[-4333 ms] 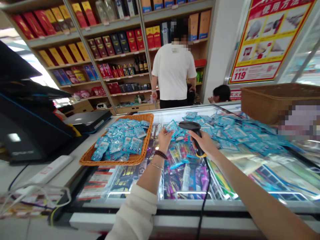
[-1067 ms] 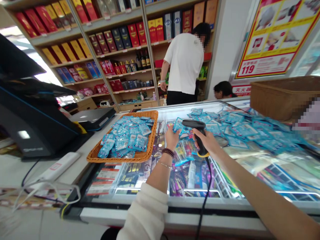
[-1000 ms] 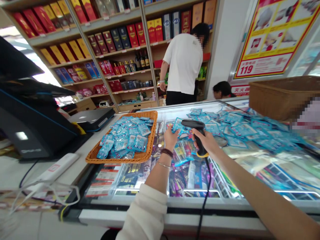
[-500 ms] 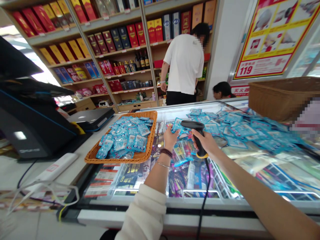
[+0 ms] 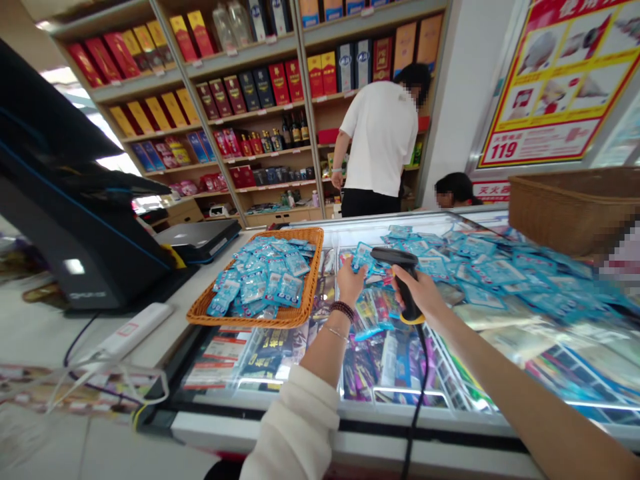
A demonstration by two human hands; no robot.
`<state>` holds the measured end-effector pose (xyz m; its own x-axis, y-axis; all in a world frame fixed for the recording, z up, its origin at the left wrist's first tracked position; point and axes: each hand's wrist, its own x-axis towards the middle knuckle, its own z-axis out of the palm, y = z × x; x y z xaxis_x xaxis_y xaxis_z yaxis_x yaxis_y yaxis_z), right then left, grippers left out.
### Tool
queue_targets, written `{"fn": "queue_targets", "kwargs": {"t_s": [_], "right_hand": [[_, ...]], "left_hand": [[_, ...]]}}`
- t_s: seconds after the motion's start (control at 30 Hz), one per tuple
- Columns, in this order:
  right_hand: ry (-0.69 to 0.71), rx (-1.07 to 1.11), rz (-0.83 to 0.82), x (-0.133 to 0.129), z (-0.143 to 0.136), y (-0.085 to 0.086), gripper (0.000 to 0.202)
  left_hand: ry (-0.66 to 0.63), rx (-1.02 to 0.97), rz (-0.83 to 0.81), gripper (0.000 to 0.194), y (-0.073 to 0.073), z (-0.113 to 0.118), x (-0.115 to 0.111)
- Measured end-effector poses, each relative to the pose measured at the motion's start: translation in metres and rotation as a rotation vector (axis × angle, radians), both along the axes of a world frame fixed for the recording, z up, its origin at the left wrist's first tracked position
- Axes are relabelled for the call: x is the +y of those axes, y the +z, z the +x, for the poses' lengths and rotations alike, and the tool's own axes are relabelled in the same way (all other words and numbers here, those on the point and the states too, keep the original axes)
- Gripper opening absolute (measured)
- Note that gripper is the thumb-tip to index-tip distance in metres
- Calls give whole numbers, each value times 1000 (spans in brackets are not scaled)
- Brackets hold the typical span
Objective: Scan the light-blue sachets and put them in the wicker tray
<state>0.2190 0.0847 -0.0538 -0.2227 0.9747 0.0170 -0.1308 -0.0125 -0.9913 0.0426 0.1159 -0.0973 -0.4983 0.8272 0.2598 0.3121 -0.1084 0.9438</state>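
My left hand [image 5: 351, 281], with a beaded bracelet at the wrist, is closed on the edge of a small blue packet [image 5: 363, 256] above the glass freezer top. In my right hand [image 5: 424, 295] is a black barcode scanner [image 5: 395, 257], gripped by its handle, its head turned toward the packet. A cord runs down from the scanner's handle. To the left of my left hand, an orange wicker basket [image 5: 316, 273] holds a heap of similar blue packets [image 5: 255, 280]. Many more blue packets [image 5: 495, 272] lie loose on the glass to the right.
Under the glass are colourful wrapped goods [image 5: 370, 360]. A dark checkout machine [image 5: 100, 247], a flat scale [image 5: 197, 237] and a white power strip [image 5: 133, 333] stand left. A brown basket [image 5: 565, 200] sits far right. Two people are beyond the freezer, one in a white shirt [image 5: 383, 140].
The view has shifted slightly, so the whole scene sits a little further right and lower. Both hands keep hold of the packet and the barcode scanner, in nearly the same places.
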Motion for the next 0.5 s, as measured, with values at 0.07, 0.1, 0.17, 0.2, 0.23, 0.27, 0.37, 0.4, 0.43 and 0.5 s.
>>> {"fn": "queue_targets", "kwargs": {"t_s": [0.07, 0.1, 0.17, 0.2, 0.23, 0.27, 0.37, 0.4, 0.43, 0.5], "right_hand": [[-1, 21, -22, 1, -3, 0, 43], [-1, 31, -34, 2, -6, 1, 42], [-1, 56, -45, 6, -13, 4, 40], [1, 72, -43, 8, -17, 7, 39], [8, 89, -36, 10, -22, 10, 38], [14, 103, -27, 12, -28, 15, 37], [45, 114, -14, 16, -48, 33, 33], [58, 114, -8, 16, -55, 40, 33], [72, 114, -2, 16, -62, 46, 32], [94, 112, 11, 14, -78, 56, 29]], "left_hand": [[-25, -127, -50, 33, 8, 1, -4], [-59, -235, -74, 34, 12, 1, -5], [-132, -430, -101, 32, 22, -3, -8], [-153, -513, -102, 30, 27, -6, -9], [-160, -580, -97, 29, 33, -10, -10], [-158, -629, -89, 29, 40, -15, -11], [-109, -745, -42, 28, 62, -34, -13], [-83, -755, -16, 27, 69, -43, -14], [-51, -756, 18, 27, 76, -52, -15], [25, -750, 94, 27, 88, -75, -18]]}}
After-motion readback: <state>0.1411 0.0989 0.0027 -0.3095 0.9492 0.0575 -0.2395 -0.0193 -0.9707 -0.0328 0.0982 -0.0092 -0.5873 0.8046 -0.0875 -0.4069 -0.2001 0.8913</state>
